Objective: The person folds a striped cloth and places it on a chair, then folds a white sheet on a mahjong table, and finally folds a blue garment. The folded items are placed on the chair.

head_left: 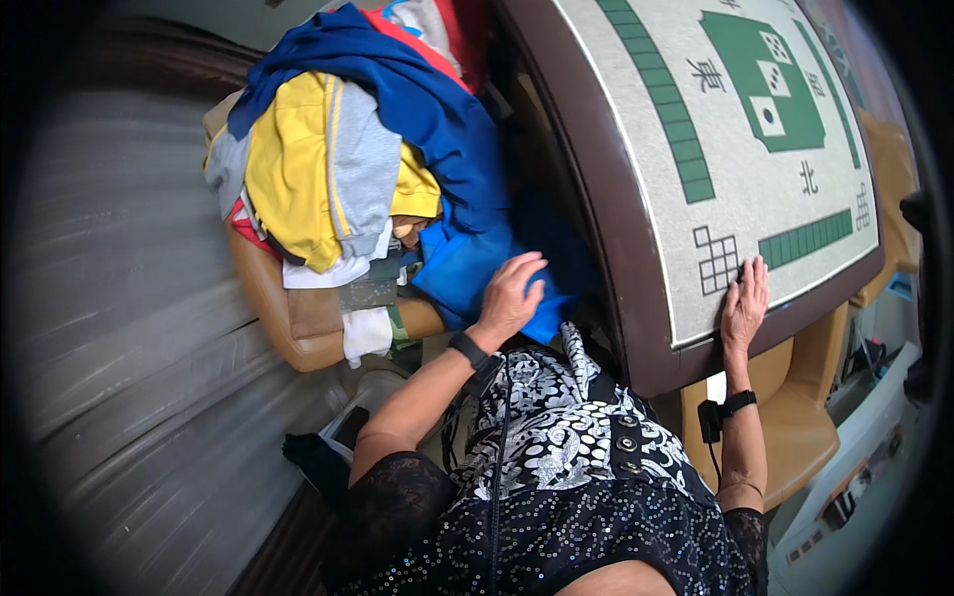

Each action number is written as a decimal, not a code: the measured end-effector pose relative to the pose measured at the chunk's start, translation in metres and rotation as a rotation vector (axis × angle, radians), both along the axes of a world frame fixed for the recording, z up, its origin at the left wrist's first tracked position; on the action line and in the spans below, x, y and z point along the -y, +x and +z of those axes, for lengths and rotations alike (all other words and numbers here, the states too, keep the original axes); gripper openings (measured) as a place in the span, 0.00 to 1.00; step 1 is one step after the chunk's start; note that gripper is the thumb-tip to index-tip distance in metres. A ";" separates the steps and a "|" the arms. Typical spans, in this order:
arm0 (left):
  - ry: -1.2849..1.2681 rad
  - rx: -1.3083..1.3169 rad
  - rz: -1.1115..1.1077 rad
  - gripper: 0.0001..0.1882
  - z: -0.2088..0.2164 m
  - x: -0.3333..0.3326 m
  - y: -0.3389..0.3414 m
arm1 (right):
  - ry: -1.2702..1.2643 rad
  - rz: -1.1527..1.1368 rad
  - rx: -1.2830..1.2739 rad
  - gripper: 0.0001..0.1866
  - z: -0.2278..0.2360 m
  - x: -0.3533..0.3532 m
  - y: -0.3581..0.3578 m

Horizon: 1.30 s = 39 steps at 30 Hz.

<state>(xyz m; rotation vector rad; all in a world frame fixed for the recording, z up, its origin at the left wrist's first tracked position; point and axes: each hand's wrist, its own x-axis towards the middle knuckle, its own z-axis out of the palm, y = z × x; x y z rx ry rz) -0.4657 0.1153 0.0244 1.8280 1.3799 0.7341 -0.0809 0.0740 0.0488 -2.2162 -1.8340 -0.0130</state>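
My left hand (512, 298) hovers over or lightly touches bright blue cloth (457, 263) at the front of a clothes pile; whether they meet is hard to tell. Its fingers are bent a little, the thumb apart, with nothing in them. Flat on the near corner of a game table (636, 278) rests my right hand (745, 308), fingers stretched out and holding nothing. On the pile, a yellow and grey garment (288, 164) lies beside a dark blue garment (343, 50). White and camouflage-patterned cloth (368, 293) hangs out beneath them.
The pile sits on a tan chair (273, 308). A pale mat (666, 149) with green panels and printed dice covers the table, framed by a brown raised rim. Another tan chair (785, 437) stands at the right, under the table's edge. Grey curtain-like folds (129, 258) fill the left side.
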 end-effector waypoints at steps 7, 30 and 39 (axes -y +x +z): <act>-0.123 -0.032 0.584 0.12 0.002 0.001 -0.104 | -0.016 -0.009 0.044 0.23 -0.003 0.005 0.007; -0.391 -0.522 0.358 0.30 -0.035 -0.017 -0.132 | 0.058 -0.039 -0.010 0.20 -0.004 0.005 0.006; -0.591 -0.519 0.086 0.22 -0.014 0.001 -0.099 | 0.066 -0.071 -0.035 0.21 0.003 0.005 0.002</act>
